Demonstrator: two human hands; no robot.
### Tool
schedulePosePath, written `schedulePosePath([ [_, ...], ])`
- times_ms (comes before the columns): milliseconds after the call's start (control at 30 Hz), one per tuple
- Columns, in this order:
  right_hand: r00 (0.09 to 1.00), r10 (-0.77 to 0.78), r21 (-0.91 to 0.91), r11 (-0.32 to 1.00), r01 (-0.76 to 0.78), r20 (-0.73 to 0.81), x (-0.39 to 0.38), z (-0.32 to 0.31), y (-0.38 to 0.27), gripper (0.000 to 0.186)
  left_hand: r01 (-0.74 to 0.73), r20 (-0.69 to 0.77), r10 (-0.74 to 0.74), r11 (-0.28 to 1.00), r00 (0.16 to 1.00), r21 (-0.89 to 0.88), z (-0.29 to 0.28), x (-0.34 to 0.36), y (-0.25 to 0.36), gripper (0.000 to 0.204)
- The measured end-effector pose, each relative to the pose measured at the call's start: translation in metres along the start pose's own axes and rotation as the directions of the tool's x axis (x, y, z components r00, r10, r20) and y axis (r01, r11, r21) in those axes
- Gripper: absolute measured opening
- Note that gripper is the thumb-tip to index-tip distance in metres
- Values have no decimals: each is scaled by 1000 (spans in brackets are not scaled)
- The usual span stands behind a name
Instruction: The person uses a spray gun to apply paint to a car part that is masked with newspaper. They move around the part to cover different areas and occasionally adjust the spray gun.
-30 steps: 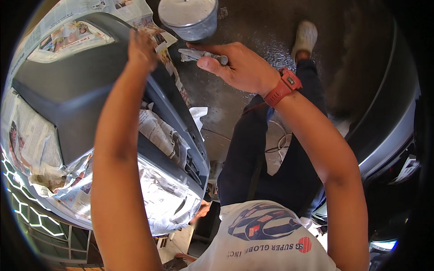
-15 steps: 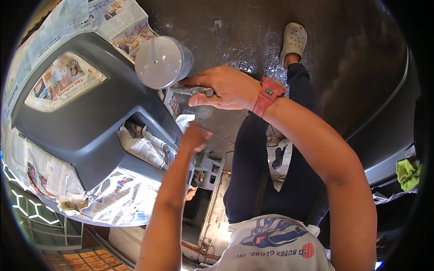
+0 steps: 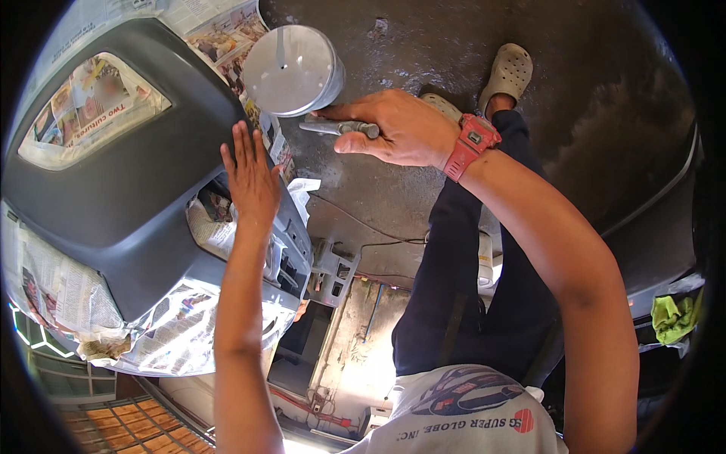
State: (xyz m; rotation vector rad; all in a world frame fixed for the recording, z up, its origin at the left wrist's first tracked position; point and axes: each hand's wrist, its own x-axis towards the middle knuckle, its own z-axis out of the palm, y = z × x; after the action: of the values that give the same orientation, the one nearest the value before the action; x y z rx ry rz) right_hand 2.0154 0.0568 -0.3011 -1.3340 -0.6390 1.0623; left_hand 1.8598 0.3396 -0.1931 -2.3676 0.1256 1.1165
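In my right hand [image 3: 393, 127] is a spray gun with a round, pale grey cup [image 3: 291, 68] on top. The fingers wrap round the grip, and the metal nozzle part [image 3: 340, 127] sticks out toward the left, close to the panel's edge. My left hand [image 3: 253, 178] has its fingers stretched out flat along the edge of a dark grey, curved vehicle body panel [image 3: 144, 174]. It seems to touch the surface. Newspaper [image 3: 98, 113] masks a window-shaped opening in the panel, and more paper fills the slot beside my left wrist.
Newspaper sheets [image 3: 64, 276] wrap around the panel's lower side. A grey plastic bracket [image 3: 333, 272] and a thin cable [image 3: 378, 234] lie on the floor between the panel and my legs. A dark car body curves along the right, with a green cloth [image 3: 675, 318] by it.
My left hand has moved up and left from beside the panel onto its edge, fingers now outstretched. The spray gun in my right hand sits slightly higher and further right in view.
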Motion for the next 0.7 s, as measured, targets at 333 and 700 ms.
schedulePosePath([
  [333, 999, -2, -21, 1000, 3, 48, 22, 10, 3, 71, 335, 378, 312, 183, 872, -924, -26, -149, 237, 87],
  [700, 953, -214, -205, 964, 171, -214, 33, -2, -10, 67, 397, 500, 264, 359, 825, -845, -94, -161, 338, 96],
])
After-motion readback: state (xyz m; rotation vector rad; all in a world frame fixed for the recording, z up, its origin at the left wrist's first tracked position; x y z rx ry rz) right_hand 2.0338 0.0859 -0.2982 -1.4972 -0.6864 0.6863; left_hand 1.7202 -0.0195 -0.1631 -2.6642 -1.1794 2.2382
